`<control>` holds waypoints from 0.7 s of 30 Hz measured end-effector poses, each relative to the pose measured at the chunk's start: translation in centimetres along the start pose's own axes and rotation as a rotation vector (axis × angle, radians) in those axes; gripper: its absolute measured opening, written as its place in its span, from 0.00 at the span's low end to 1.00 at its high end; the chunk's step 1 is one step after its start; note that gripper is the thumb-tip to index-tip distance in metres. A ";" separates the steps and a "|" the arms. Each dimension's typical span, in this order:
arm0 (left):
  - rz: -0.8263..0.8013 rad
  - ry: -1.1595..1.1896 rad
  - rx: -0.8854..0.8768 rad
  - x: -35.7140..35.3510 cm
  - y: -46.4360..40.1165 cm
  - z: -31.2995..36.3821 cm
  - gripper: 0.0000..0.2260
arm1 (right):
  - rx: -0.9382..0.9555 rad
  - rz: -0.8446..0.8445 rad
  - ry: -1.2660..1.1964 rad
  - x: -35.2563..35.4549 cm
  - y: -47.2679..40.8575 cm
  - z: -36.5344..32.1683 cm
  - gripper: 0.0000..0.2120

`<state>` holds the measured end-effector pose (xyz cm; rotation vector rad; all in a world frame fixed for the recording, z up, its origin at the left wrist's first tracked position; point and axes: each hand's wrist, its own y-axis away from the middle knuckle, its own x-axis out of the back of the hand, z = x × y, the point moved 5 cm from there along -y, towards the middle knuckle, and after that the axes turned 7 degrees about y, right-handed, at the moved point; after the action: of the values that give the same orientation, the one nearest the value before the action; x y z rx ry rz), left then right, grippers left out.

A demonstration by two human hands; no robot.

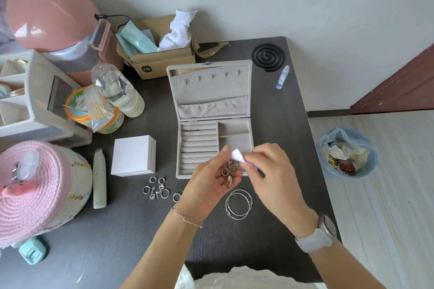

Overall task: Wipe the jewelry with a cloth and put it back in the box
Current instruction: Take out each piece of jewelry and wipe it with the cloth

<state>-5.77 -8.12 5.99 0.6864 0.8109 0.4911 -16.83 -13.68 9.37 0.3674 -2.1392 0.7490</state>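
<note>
The grey jewelry box (234,141) lies open on the dark table, lid up, with ring rolls on the left and a compartment on the right. My left hand (209,185) is cupped just in front of it and holds a bunch of chain and earring pieces (231,170). A small white cloth (238,155) is pinched in my right hand (270,171) and meets the jewelry. Several silver rings (157,189) lie on the table to the left. Two large silver hoops (239,204) lie under my hands.
A white square box (132,155) and a pale green pen-like tool (99,178) lie left of the jewelry box. Behind stand a cardboard box (162,58), bottles, a mosquito coil (268,55) and a small dropper bottle (282,77). A pink basket (35,190) sits far left, a bin (347,152) on the floor right.
</note>
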 end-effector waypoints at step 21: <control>0.067 -0.336 -0.278 0.3 0.8 2.0 0.07 | -0.705 -0.109 -0.498 -0.7 0.8 2.9 0.06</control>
<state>-4.09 -8.06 7.43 0.5198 0.3945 0.5203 -18.54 -14.87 7.08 0.2988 -2.6471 -0.2121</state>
